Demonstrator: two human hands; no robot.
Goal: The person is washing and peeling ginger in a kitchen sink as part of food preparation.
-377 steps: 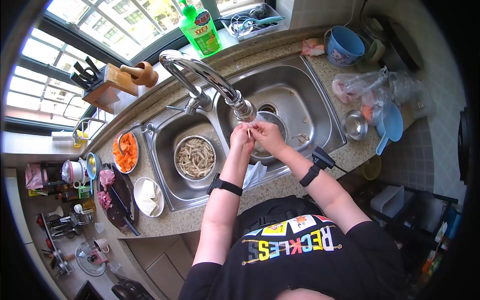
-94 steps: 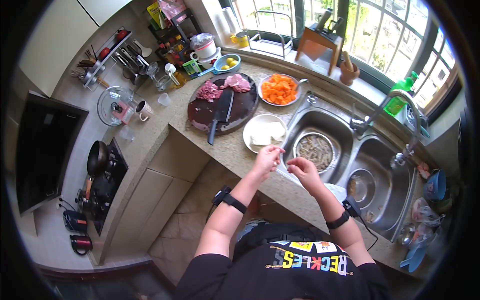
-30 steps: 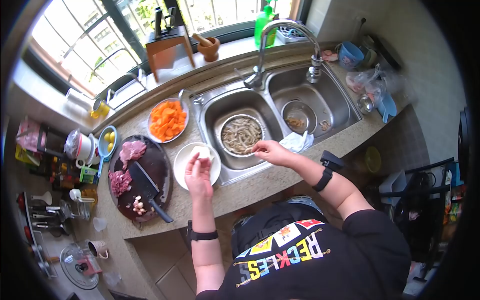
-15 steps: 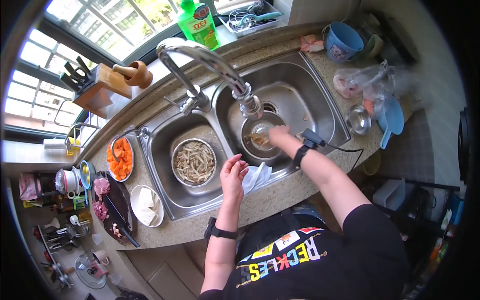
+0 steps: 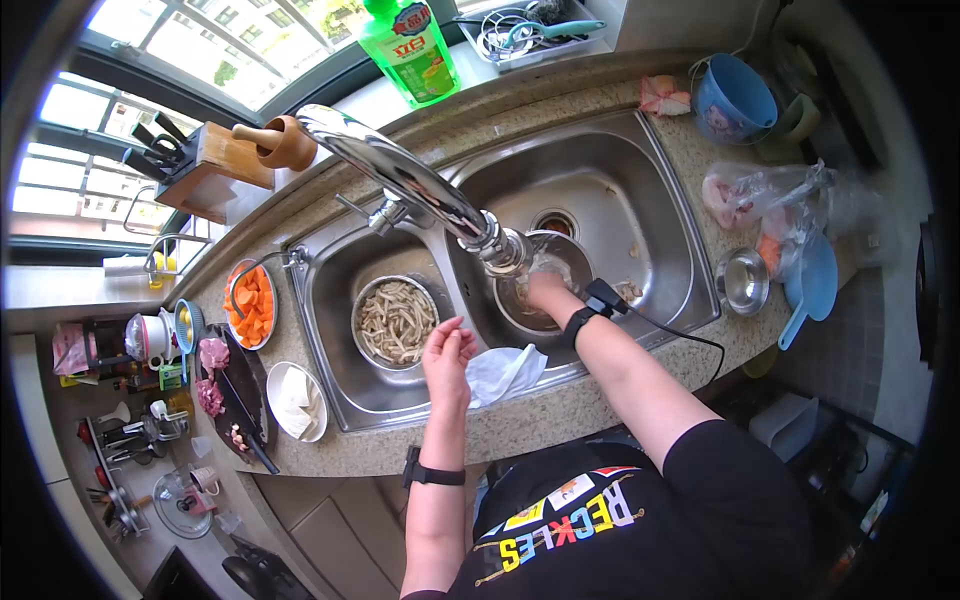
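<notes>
My right hand [image 5: 548, 291] reaches into a metal bowl [image 5: 575, 262] in the right basin, under the faucet [image 5: 505, 252]. Its fingers are hidden, so its grip cannot be made out. My left hand [image 5: 449, 352] hangs above the front rim between the two basins, palm up, fingers curled loosely with nothing between them. Just right of it a white cloth [image 5: 505, 374] lies on the sink's front edge. In the left basin a round metal bowl [image 5: 362, 350] holds pale strips [image 5: 396, 321]. Brownish scraps [image 5: 628, 291] lie in the right basin near my right wrist.
At the left are orange chunks [image 5: 254, 305] on a plate, a white dish [image 5: 319, 420], and a dark board [image 5: 236, 385] with meat and a knife. A metal bowl [image 5: 743, 281], blue strainer [image 5: 815, 285] and blue bucket [image 5: 736, 97] stand at the right. Green bottle [image 5: 415, 60] behind.
My right hand has gone deeper into the bowl, beneath the faucet, and its fingers are now hidden. My left hand has shifted slightly down and left. The camera view has shifted a little.
</notes>
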